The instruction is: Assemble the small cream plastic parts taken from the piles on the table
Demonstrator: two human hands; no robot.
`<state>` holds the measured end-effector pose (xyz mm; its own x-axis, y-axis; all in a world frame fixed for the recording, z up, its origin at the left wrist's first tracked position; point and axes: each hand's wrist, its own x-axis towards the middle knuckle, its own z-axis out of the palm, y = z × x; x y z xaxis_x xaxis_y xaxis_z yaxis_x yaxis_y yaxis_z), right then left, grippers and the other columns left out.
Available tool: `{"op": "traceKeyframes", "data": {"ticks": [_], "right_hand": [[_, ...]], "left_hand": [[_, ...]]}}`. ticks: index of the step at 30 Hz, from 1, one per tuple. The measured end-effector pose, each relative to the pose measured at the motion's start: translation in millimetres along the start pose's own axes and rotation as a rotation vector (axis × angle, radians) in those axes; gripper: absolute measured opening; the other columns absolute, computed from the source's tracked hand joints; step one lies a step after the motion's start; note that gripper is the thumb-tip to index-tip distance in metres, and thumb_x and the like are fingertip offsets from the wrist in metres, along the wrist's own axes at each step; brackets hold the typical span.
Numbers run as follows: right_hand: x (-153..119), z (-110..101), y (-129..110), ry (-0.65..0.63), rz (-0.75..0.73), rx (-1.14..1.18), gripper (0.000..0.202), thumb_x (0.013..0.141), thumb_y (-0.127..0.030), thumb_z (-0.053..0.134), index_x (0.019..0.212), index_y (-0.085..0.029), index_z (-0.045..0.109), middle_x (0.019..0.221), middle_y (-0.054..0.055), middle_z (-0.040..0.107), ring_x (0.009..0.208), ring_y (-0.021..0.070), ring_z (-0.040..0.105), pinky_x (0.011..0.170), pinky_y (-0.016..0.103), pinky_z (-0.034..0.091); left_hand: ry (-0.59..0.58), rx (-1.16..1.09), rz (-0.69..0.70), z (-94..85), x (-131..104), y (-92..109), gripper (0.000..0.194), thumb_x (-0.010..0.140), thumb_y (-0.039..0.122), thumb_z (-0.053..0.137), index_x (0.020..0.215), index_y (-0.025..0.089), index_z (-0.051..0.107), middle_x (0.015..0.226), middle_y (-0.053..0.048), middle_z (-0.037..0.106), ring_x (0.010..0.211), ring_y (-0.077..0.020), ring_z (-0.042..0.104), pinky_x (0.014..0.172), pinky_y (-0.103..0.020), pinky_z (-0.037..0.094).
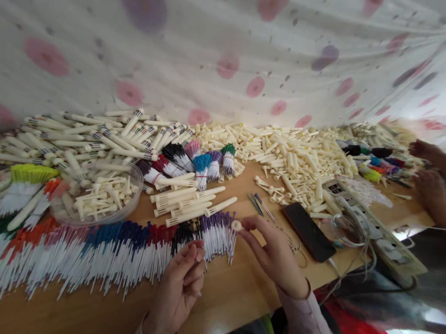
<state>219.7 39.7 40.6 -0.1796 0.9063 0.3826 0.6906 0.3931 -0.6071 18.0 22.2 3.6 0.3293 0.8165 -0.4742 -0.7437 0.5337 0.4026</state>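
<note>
My right hand (273, 253) pinches a small round cream plastic piece (236, 225) between thumb and forefinger, just above the tabletop. Lower and to its left is my left hand (181, 285), its fingers curled closed; anything inside them is hidden. Just beyond both hands lies a long row of white pen refills (107, 253) with coloured ends, the purple ones (219, 227) nearest my fingers. Behind that row, several cream pen barrels (189, 206) lie side by side. A clear plastic bowl (136, 191) of small cream parts stands to their left.
Tweezers (256, 204), a black phone (308, 232) and a power strip (379, 231) with cables lie at right. Cream pen parts (291, 151) are heaped along the curtain (232, 37). Banded refill bundles (202, 169) stand before them. Another person's hands (430, 186) work at far right.
</note>
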Motion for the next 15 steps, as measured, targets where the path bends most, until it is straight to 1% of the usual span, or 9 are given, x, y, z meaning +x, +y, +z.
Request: {"op": "traceKeyframes", "data": {"ticks": [3, 5, 8, 11, 15], "right_hand": [[-20, 14, -14, 0.100, 0.029, 0.137, 0.003, 0.095, -0.024, 0.059, 0.095, -0.022, 0.061, 0.085, 0.003, 0.068, 0.079, 0.0188, 0.065, 0.071, 0.028, 0.051], [-28, 21, -20, 0.138, 0.064, 0.213, 0.003, 0.094, -0.025, 0.062, 0.096, -0.022, 0.063, 0.085, 0.003, 0.069, 0.079, 0.0185, 0.066, 0.071, 0.028, 0.051], [-34, 29, -26, 0.157, 0.083, 0.296, 0.004, 0.093, -0.027, 0.063, 0.094, -0.023, 0.066, 0.084, 0.003, 0.070, 0.079, 0.0185, 0.066, 0.071, 0.028, 0.052], [-36, 33, -30, 0.153, 0.066, 0.339, 0.005, 0.093, -0.027, 0.064, 0.093, -0.023, 0.067, 0.083, 0.003, 0.070, 0.079, 0.0184, 0.066, 0.071, 0.029, 0.052], [-37, 37, -34, 0.137, 0.049, 0.359, 0.005, 0.093, -0.026, 0.064, 0.093, -0.023, 0.068, 0.082, 0.003, 0.071, 0.078, 0.0180, 0.066, 0.072, 0.030, 0.052]], "left_hand": [[-0.013, 0.078, 0.022, 0.3, -1, -1, 0.042, 0.060, 0.038, 0.091, 0.071, 0.013, 0.059, 0.064, 0.008, 0.048, 0.041, 0.0008, 0.021, 0.032, -0.010, 0.021], [0.000, 0.164, 0.059, -0.1, -2, -4, 0.044, 0.063, 0.046, 0.087, 0.069, 0.014, 0.057, 0.057, 0.010, 0.043, 0.040, -0.0002, 0.020, 0.032, -0.011, 0.021], [0.052, 0.313, 0.214, -2.4, -4, -11, 0.043, 0.068, 0.052, 0.082, 0.074, 0.016, 0.060, 0.050, 0.011, 0.039, 0.039, -0.0024, 0.025, 0.035, -0.012, 0.023], [0.070, 0.436, 0.366, -5.9, -7, -17, 0.039, 0.073, 0.052, 0.078, 0.081, 0.017, 0.064, 0.048, 0.010, 0.039, 0.041, -0.0042, 0.030, 0.038, -0.014, 0.026], [0.069, 0.533, 0.445, -8.5, -9, -19, 0.035, 0.077, 0.050, 0.075, 0.086, 0.018, 0.066, 0.049, 0.009, 0.042, 0.043, -0.0059, 0.034, 0.042, -0.017, 0.028]]}}
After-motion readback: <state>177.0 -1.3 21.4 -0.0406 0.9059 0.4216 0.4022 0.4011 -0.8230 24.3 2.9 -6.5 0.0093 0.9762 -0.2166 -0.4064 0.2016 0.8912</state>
